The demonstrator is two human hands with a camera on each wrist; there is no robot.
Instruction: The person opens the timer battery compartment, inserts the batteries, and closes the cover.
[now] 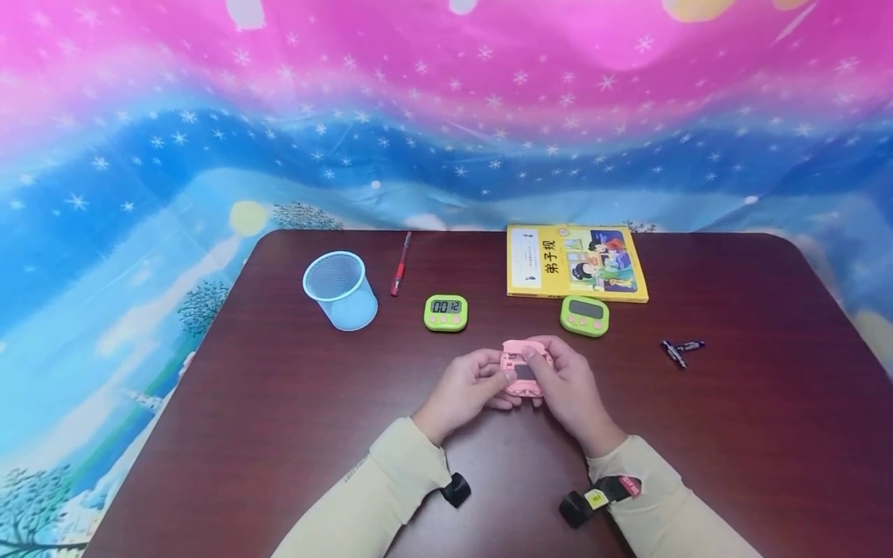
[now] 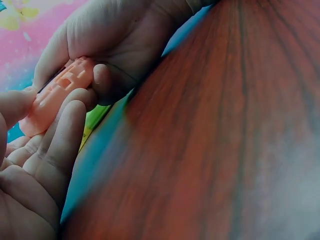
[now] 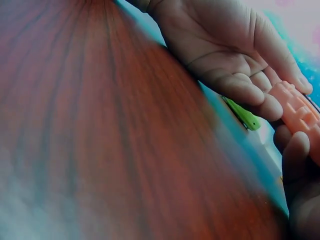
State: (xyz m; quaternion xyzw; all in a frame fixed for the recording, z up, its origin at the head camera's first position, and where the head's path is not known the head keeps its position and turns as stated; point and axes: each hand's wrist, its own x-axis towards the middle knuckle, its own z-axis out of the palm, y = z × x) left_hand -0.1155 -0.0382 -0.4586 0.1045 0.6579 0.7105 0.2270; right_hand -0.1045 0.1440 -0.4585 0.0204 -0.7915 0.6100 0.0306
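- Plainly, both arms reach in from about 8 and 4 o'clock in the head view, and the hands meet over the surface (image 1: pixel 244 465).
- The left hand (image 1: pixel 460 391) is clamped on the pink case (image 1: pixel 523 372) from its 9 o'clock side, thumb on the face, fingers underneath.
- The right hand (image 1: pixel 572 384) is clamped on it from 3 o'clock, thumb on the upper part of the face.
- The case is small and rounded, with a dark panel mid-face; the wrist views show notches along one edge.
- It sits between the hands, raised off the surface.
- From it, a lit green timer (image 1: pixel 446 313) lies at 10 o'clock and a yellow book (image 1: pixel 607 263) at 1.
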